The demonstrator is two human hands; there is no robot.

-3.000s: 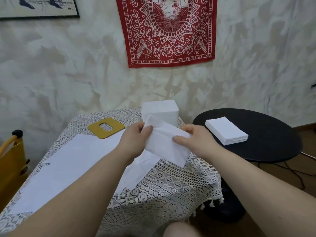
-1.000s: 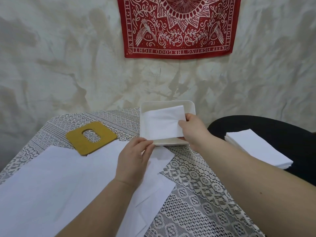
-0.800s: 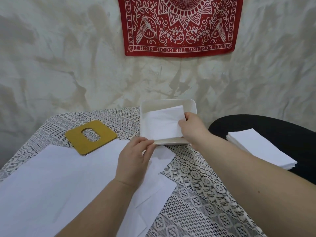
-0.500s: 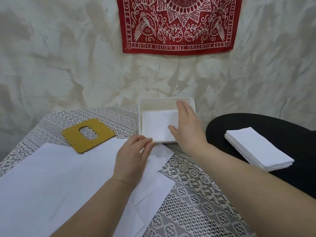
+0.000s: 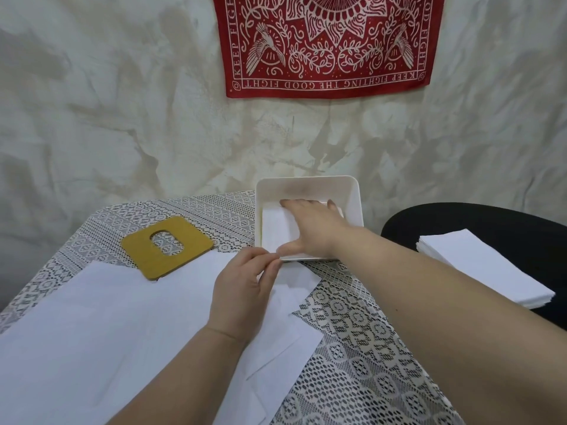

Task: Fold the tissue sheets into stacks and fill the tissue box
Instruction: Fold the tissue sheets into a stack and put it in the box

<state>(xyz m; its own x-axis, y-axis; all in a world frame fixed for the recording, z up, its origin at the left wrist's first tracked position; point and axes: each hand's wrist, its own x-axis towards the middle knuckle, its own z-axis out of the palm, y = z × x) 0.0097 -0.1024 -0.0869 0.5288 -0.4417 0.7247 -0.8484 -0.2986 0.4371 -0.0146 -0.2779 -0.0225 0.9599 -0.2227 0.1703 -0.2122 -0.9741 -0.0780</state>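
A white open tissue box [image 5: 308, 182] stands at the far edge of the lace-covered table [image 5: 362, 348]. A folded white tissue [image 5: 274, 228] lies flat inside it. My right hand [image 5: 313, 228] reaches into the box with straight fingers and presses down on that tissue. My left hand [image 5: 245, 289] rests on loose white sheets [image 5: 122, 326] just in front of the box, fingers lightly bent against the box's near edge. A stack of folded tissues [image 5: 487, 271] sits on the black round table [image 5: 478, 219] to the right.
A mustard-yellow lid [image 5: 165, 246] with an oval slot lies on the lace cloth left of the box. A red printed cloth [image 5: 325, 44] hangs on the wall behind. The box stands close to the wall.
My right hand carried the folded tissue to the box, lowered it in and let go, and now presses it flat with an open palm. My left hand stayed on the loose sheets.
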